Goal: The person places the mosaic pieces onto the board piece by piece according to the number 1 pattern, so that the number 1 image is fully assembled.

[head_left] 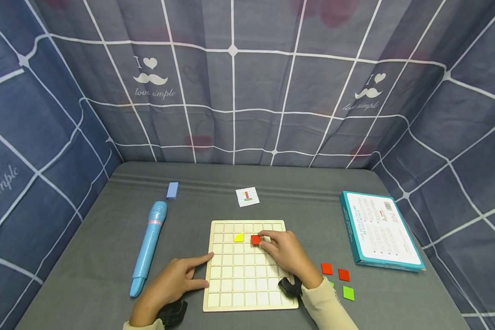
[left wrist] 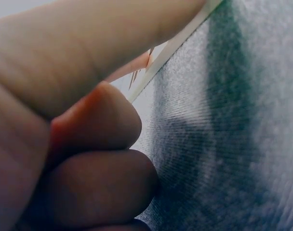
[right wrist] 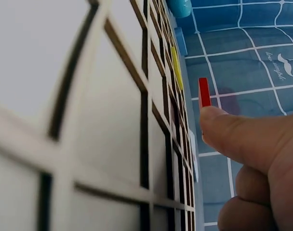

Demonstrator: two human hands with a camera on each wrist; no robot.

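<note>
A pale wooden grid board point(head_left: 233, 300) lies on the grey table in the head view. My right hand point(head_left: 286, 252) pinches a red square tile point(head_left: 255, 240) between thumb and fingers, over the board's upper part. In the right wrist view the red tile point(right wrist: 204, 91) stands edge-on, above the grid. A yellow tile point(head_left: 239, 237) sits on the board to the left of it. My left hand point(head_left: 173, 279) rests against the board's left edge with straight index finger and thumb. Its other fingers are curled under, as the left wrist view shows.
Red tiles point(head_left: 327, 268) and green tiles point(head_left: 348, 293) lie right of the board, one partly behind my right sleeve. A teal box point(head_left: 383, 229) is farther right. A patterned card point(head_left: 247, 196), a blue block point(head_left: 172, 190) and a long blue tube point(head_left: 148, 250) lie around the board.
</note>
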